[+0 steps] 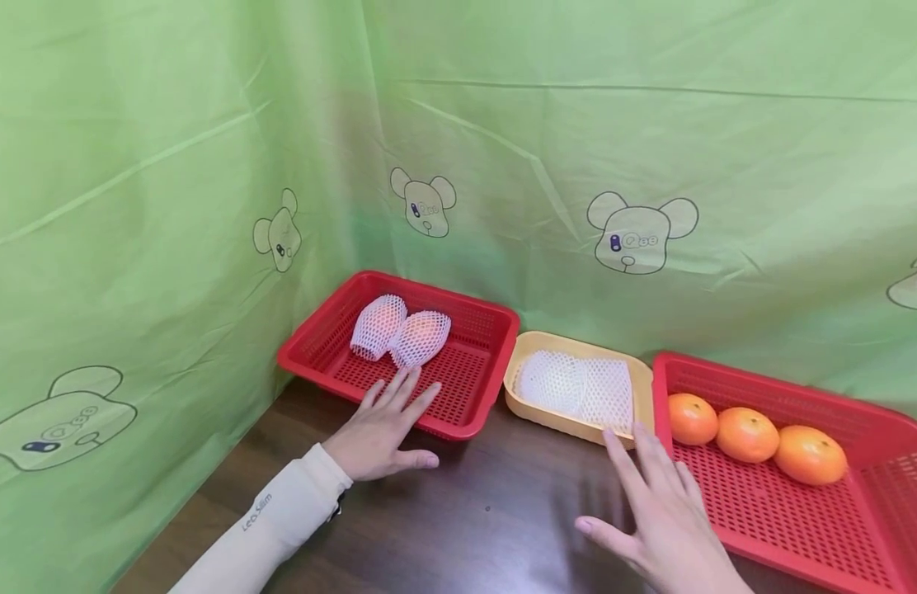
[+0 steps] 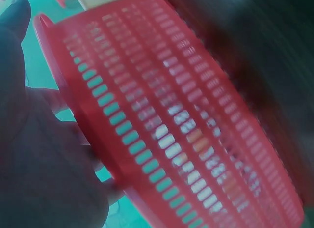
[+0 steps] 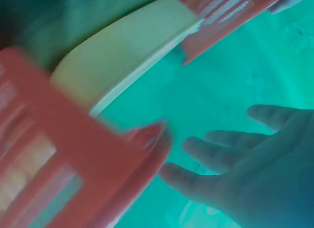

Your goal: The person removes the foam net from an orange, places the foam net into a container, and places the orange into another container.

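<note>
My left hand point(image 1: 377, 433) is over the near rim of the left red basket point(image 1: 325, 373), fingers spread and holding nothing. Inside that basket lie two round fruits in white foam nets point(image 1: 379, 326), side by side. My right hand point(image 1: 662, 511) hovers with extended fingers near the front of a yellow tray point(image 1: 533, 406) and the left side of the right red basket. White foam net sleeves point(image 1: 577, 384) lie flat in the tray. A row of three oranges point(image 1: 746, 435) sits in the right red basket point(image 1: 800, 528). In the right wrist view the right hand point(image 3: 245, 164) holds nothing.
The dark wooden table point(image 1: 473, 520) runs in front of the containers. A green curtain point(image 1: 503, 148) with bear-head prints hangs behind and to the left. The yellow tray stands between the two baskets, close against them.
</note>
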`<state>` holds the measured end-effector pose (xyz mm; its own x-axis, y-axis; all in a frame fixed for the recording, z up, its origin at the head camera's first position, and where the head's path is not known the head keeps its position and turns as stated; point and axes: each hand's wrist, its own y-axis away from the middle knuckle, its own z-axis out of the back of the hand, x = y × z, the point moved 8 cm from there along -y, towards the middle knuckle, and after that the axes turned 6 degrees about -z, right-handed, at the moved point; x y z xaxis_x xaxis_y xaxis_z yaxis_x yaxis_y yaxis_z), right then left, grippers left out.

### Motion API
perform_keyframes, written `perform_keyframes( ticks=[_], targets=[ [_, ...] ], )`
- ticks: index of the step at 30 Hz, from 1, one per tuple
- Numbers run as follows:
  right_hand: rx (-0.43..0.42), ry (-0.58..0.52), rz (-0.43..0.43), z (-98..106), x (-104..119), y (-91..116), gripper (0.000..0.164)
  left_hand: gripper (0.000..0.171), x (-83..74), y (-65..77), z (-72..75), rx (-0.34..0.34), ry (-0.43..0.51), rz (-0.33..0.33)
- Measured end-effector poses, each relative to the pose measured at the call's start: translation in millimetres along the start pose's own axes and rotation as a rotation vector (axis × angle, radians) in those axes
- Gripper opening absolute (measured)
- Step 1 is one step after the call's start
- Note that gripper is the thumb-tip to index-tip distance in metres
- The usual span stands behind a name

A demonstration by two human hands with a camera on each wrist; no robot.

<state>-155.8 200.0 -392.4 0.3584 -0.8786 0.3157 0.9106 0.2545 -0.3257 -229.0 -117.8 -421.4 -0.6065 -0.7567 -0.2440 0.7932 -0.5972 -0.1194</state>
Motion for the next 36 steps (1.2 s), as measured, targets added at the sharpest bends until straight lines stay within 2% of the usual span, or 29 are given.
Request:
perform_keyframes(
  ticks=[9, 13, 17, 21, 24, 27, 31, 36],
  targets=[
    [-0.057, -0.05, 0.026, -24.4, 41.3, -39.6, 0.09, 0.1, 18.4, -1.4, 12.1, 0.003, -0.017, 0.037],
    [-0.025, -0.062, 0.035, -45.2, 60.0, -58.2, 0.09, 0.097, 23.8, -6.0, 23.5, -0.008, -0.027, 0.039],
    [0.04, -0.106, -0.015, -68.0, 75.0, -77.2, 0.094, 0.095, 25.7, -15.3, 40.5, -0.004, -0.055, 0.037],
    [0.097, -0.11, -0.078, -88.1, 85.1, -98.3, 0.099, 0.092, 28.0, -33.1, 62.3, 0.017, -0.071, 0.062],
    [0.13, -0.066, -0.114, -98.3, 89.3, -111.5, 0.101, 0.089, 36.0, -50.3, 75.7, 0.052, -0.067, 0.119],
    [0.164, -0.028, -0.136, -105.0, 92.2, -118.6, 0.102, 0.087, 48.7, -68.3, 83.1, 0.1, -0.055, 0.176],
    [0.181, -0.022, -0.153, -109.4, 95.7, -120.9, 0.104, 0.085, 73.5, -93.1, 79.4, 0.168, -0.031, 0.255],
    [0.171, -0.022, -0.174, -113.8, 99.5, -119.2, 0.106, 0.072, 101.6, -118.1, 60.2, 0.264, -0.043, 0.324]
  ],
)
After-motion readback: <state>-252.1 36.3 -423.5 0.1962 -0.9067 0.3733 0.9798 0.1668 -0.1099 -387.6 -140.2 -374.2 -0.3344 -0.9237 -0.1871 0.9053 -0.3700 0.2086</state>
